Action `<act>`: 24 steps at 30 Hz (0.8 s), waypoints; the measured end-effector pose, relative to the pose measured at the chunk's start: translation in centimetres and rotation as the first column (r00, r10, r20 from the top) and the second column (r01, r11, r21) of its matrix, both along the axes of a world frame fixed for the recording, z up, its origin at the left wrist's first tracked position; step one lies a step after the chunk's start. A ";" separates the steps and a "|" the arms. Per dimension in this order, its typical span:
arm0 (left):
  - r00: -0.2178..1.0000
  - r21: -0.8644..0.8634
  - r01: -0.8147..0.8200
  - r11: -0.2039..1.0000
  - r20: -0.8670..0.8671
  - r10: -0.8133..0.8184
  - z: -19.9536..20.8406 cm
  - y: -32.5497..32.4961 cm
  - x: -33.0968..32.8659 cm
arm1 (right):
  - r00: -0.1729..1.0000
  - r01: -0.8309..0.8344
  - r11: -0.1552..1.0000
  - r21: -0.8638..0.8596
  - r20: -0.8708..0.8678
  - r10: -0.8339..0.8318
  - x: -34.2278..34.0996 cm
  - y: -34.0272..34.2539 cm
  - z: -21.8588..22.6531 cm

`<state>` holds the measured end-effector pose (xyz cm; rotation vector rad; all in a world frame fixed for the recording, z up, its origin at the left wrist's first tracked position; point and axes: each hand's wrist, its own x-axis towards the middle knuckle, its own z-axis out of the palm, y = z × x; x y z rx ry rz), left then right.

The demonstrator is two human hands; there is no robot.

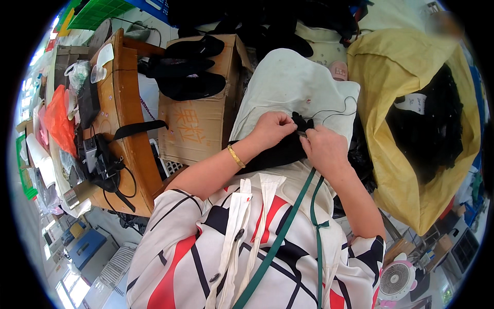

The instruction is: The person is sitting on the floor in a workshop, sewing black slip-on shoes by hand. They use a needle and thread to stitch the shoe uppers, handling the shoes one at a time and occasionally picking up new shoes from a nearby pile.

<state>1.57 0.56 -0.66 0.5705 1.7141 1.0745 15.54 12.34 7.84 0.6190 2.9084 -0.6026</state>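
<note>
A black fabric piece (278, 148) lies across my lap, with a bunched black tip (302, 121) standing up between my hands. My left hand (272, 129), a gold bracelet on its wrist, pinches the edge of this fabric with thumb and forefinger. From the other side my right hand (325, 147) closes its fingers on the fabric near the same spot. A thin greyish sliver shows between the fingertips, too small to name. Dark thread (334, 110) curls from there over the white apron cloth (280, 77) on my lap.
To the left stand a cardboard box (190, 121) bearing several black fabric shoes (193, 85) and a wooden table (128, 103). On the right, a yellow sack (396, 62) gapes open around black items. A pink-and-white fan (397, 279) sits at lower right.
</note>
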 end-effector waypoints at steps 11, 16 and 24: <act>1.000 0.006 0.005 1.000 0.012 -0.005 0.0 0.0 0.1 | 1.000 -0.017 1.000 0.001 -0.006 0.017 0.2 -0.1 -0.8; 0.997 0.019 -0.049 0.999 0.065 0.048 0.4 -0.1 -0.1 | 0.999 -0.035 0.999 -0.033 -0.006 0.035 3.1 -0.2 3.4; 0.972 0.148 0.148 0.978 0.160 -0.171 1.9 -0.4 0.9 | 0.977 0.004 0.998 -0.070 -0.213 -0.019 4.6 0.6 3.2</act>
